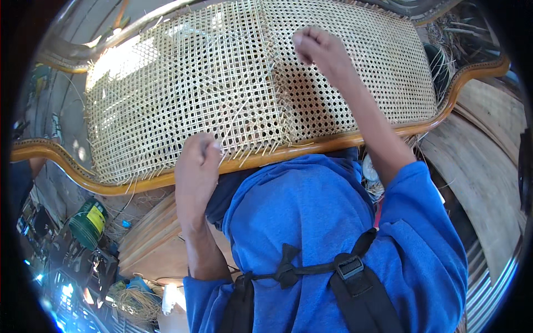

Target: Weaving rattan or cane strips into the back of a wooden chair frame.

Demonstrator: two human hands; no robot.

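Note:
A woven cane panel (pixel 183 83) in an open hexagonal pattern stretches across a curved, varnished wooden frame (pixel 311 149) in front of me. Loose strand ends stick out along its near edge and down the middle seam (pixel 277 83). Beside the near rail, my left hand (pixel 199 166) is closed, thumb against curled fingers. My right hand (pixel 325 53) hovers over the right half of the cane, its fingers curled into a pinch and its shadow falling on the weave below. Whatever either hand grips, perhaps a thin strand, is too fine to make out.
A dark green bucket with a yellow label (pixel 89 222) stands on the floor at the left. Below it lies a coil of cane strands (pixel 133 302). Wooden boards (pixel 472 144) lie at the right. Another person's arm (pixel 36 165) shows at the far left edge.

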